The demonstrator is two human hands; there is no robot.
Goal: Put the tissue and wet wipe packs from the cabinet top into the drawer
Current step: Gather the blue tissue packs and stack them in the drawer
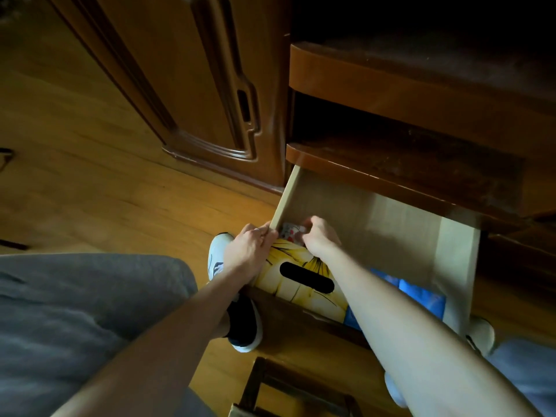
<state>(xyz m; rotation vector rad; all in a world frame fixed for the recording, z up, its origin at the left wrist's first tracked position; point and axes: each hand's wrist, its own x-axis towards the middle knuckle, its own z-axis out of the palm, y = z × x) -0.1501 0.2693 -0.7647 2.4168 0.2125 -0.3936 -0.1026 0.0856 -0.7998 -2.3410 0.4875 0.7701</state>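
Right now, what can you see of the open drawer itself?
The drawer is pulled well out from under the dark cabinet shelf. Its side walls and floor look like pale, unfinished wood; its front panel is darker brown. The far part of the floor is bare. Near the front lie a yellow tissue pack, a blue pack and a small white pack. The left hand grips the left wall; the right hand reaches inside, holding the white pack.
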